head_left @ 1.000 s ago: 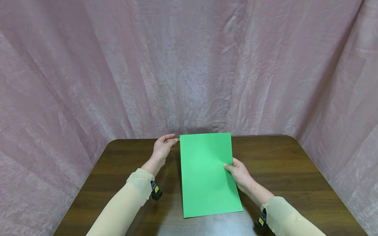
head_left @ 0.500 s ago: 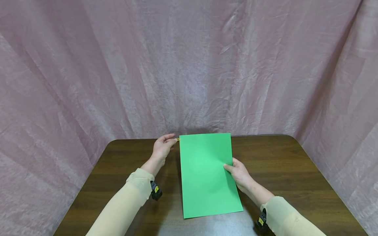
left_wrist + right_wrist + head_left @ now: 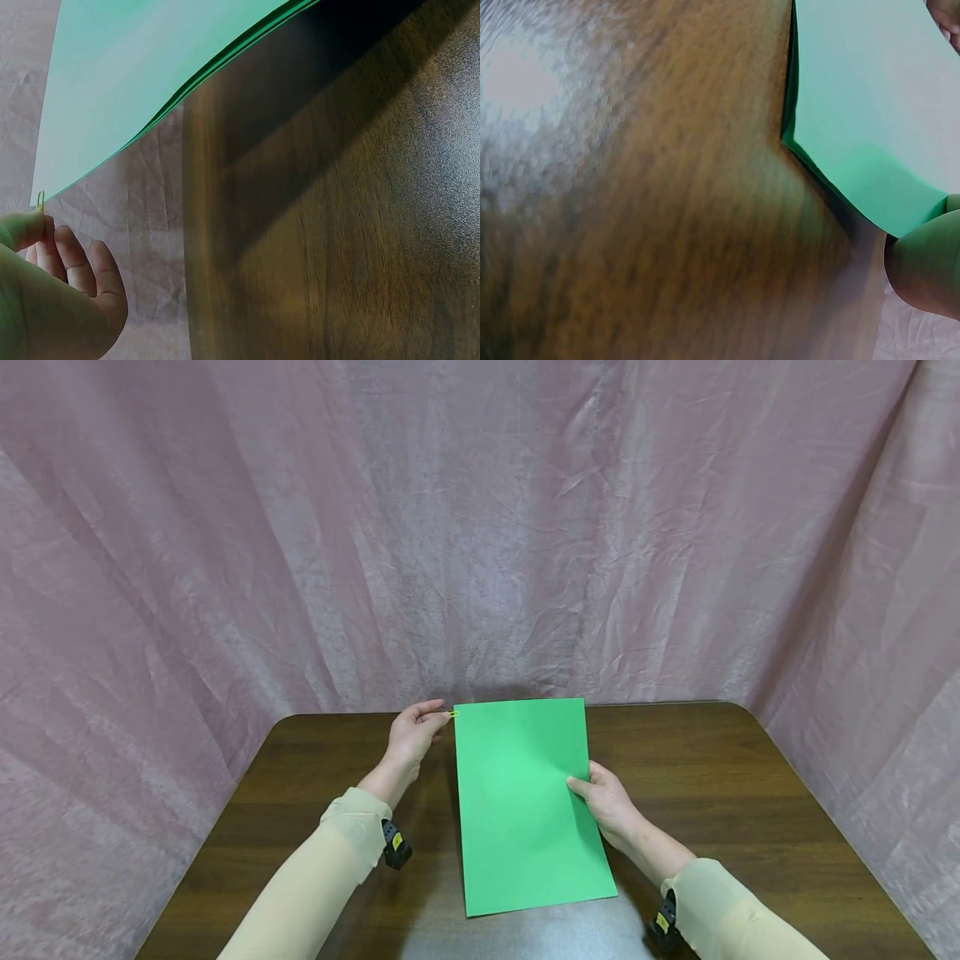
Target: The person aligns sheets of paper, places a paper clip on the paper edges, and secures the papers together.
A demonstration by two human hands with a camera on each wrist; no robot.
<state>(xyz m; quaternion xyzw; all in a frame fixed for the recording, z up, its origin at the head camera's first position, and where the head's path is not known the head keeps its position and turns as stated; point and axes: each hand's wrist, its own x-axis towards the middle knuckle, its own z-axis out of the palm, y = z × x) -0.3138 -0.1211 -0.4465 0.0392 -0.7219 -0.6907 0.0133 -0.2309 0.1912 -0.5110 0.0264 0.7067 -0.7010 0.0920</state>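
Observation:
Several green sheets of paper (image 3: 525,827) form a stack held above the table, their layered edges showing in the left wrist view. My left hand (image 3: 408,739) pinches a small yellow paper clip (image 3: 40,199) between thumb and forefinger. The clip's looped end overlaps the top left corner of the paper. My right hand (image 3: 611,802) grips the right edge of the stack, thumb on the front face and the other fingers hidden behind. In the right wrist view the thumb (image 3: 926,262) presses at the paper's edge, where the sheets bow a little.
The dark brown wooden table (image 3: 712,777) stretches under both arms, with a glossy reflection near its front. A pink velvet curtain (image 3: 480,527) hangs behind its far edge and along the sides. Black wrist devices (image 3: 396,845) sit on both sleeves.
The stack's upper left corner has shifted slightly left, so the paper clip overlaps the paper a little more. Both hands stay almost where they were.

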